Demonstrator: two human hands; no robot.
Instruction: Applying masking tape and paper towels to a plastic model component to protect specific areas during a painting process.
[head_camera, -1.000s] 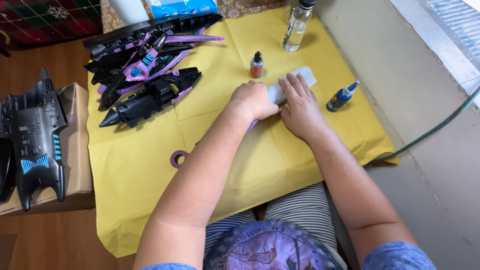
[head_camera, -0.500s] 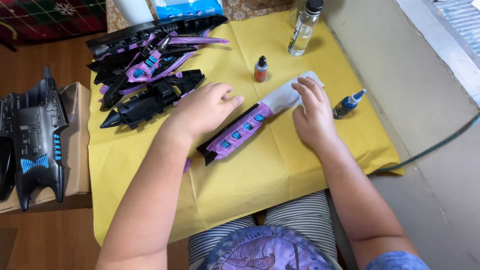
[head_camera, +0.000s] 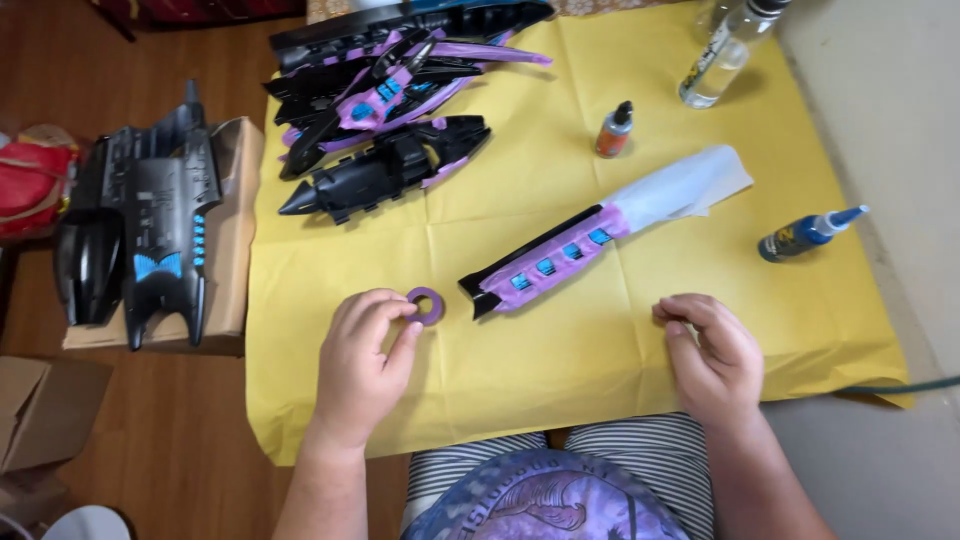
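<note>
Brown wood plank floor (head_camera: 200, 430) on the left. Pale grey surface (head_camera: 890, 110) on the right. Lighting is soft and even.

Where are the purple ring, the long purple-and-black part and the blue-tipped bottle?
purple ring (head_camera: 425, 305), head view, on its band, beside the left hand's fingertips.
long purple-and-black part (head_camera: 548, 266), head view, on its purple middle section.
blue-tipped bottle (head_camera: 790, 241), head view, on its dark body.
</note>
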